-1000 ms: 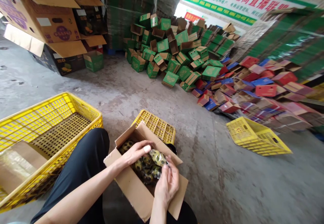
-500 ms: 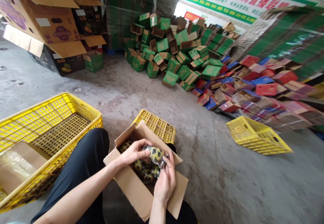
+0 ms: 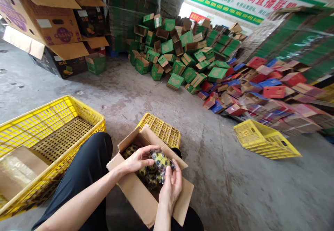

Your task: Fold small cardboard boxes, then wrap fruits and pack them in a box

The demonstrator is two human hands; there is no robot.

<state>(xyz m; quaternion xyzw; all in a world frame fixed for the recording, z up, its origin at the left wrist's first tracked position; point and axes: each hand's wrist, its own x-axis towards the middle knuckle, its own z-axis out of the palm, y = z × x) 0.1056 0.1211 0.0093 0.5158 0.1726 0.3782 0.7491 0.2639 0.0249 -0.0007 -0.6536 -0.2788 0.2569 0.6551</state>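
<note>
A yellow-green piece with dark spots in clear plastic wrap (image 3: 161, 159) is held between both hands over an open cardboard box (image 3: 138, 198). My left hand (image 3: 138, 158) pinches its left end with thumb and fingers. On the right end, my right hand (image 3: 170, 184) grips with the thumb in front and the fingers behind. More wrapped, spotted pieces (image 3: 150, 179) lie inside the box, partly covered by the hands. What kind of goods these are I cannot tell. The box's flaps are spread outward, and it rests by my legs.
A large yellow crate (image 3: 86, 121) with a taped carton (image 3: 19, 170) inside stands at left. An upturned yellow crate (image 3: 167, 130) sits just behind the box, another yellow crate (image 3: 266, 140) at right. Green boxes (image 3: 174, 81) and red and blue boxes (image 3: 273, 91) are heaped beyond.
The wrapped piece has turned and tilted slightly between my hands. The fingers of both hands have shifted a little on it; the box has stayed put.
</note>
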